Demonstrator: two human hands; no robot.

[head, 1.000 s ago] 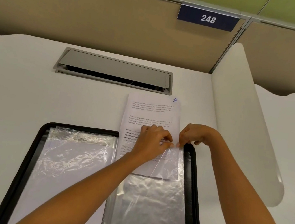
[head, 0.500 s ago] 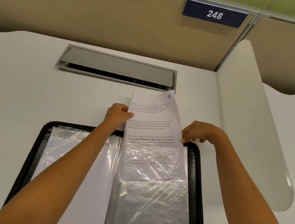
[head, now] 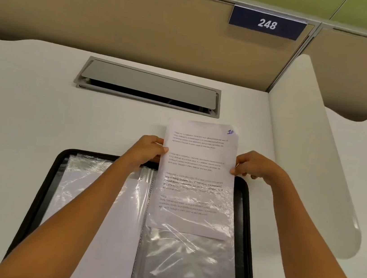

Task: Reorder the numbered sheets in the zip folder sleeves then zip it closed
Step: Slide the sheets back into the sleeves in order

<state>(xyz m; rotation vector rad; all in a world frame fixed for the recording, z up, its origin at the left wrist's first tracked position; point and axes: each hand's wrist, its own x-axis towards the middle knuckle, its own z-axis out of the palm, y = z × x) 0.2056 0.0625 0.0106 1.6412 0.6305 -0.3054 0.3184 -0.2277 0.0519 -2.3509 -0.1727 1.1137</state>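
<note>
Your sheet (head: pixel 199 155) carries printed paragraphs and a blue handwritten "10" in its upper right corner. It stands partly inside the right sleeve (head: pixel 186 264) of the zip folder (head: pixel 41 189). The lower part of the sheet lies under the clear, crinkled plastic. The upper part projects past the folder's far rim and over the counter (head: pixel 16 115). The sheet's bottom edge sits about halfway down the sleeve; below that edge the sleeve shows only a dark, glossy backing.

Your left grip (head: pixel 145 151) pinches the left edge of the sheet, with the thumb on the printed face. Your right grip (head: pixel 253 166) pinches the right edge at about the same height. Both grips sit just above the folder's far rim, and both forearms cross the open folder.

The folder lies open and flat on the counter, with its black zipped border visible on the left, far and right sides. The left sleeve (head: pixel 89 196) holds a plain white page, partly hidden by your left forearm.

Beyond the sheet, a grey cable hatch (head: pixel 148 86) is set into the counter with its flap slightly raised. A white curved divider (head: pixel 305 156) bounds the counter on the right. A beige partition (head: pixel 101 9) stands behind and bears a dark blue plate (head: pixel 267 23) reading "248".
</note>
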